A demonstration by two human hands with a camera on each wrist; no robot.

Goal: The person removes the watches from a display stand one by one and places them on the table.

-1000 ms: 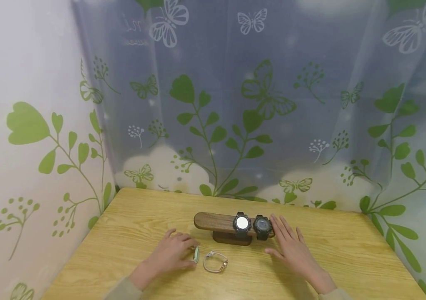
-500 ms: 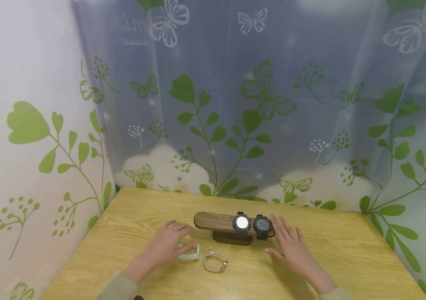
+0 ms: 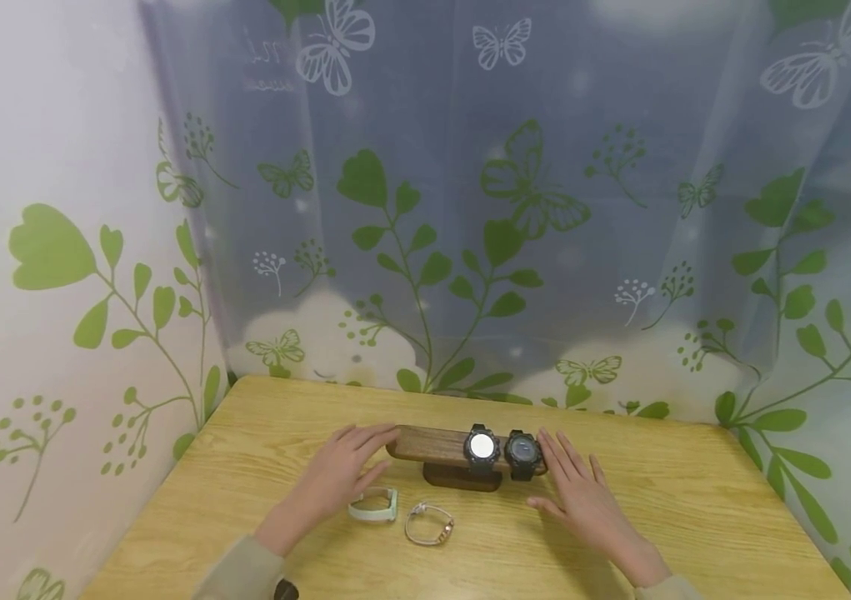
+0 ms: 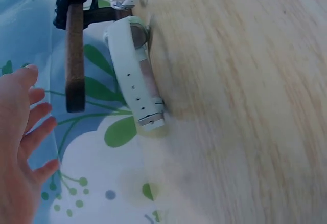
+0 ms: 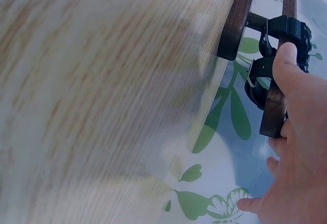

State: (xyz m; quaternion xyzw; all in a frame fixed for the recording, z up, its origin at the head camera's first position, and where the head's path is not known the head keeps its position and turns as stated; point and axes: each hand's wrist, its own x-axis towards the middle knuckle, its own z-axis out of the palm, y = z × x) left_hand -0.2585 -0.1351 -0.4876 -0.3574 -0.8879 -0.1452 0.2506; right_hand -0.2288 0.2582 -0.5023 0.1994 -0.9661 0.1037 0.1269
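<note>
A dark wooden watch stand (image 3: pixel 428 444) carries two black watches toward its right: one with a bright white face (image 3: pixel 482 447), one with a dark face (image 3: pixel 523 449). My left hand (image 3: pixel 327 475) reaches to the stand's left end, fingers extended and holding nothing; the left wrist view shows a gap between them. My right hand (image 3: pixel 590 504) rests its straight fingers against the right end, thumb spread apart. A pale green watch (image 3: pixel 394 505) sits on its side on the table below my left hand. To its right lies a thin pale bracelet (image 3: pixel 445 532) with gold-coloured beads.
The wood-grain table (image 3: pixel 485 558) meets a curtain (image 3: pixel 425 250) printed with leaves and butterflies at its back edge. More printed sheet (image 3: pixel 57 358) hangs on the left. A small dark object (image 3: pixel 286 590) shows beside the left sleeve.
My left hand has let go of the pale green watch, leaving it on the table, and moved up to the stand's left end. The right hand has stayed in place.
</note>
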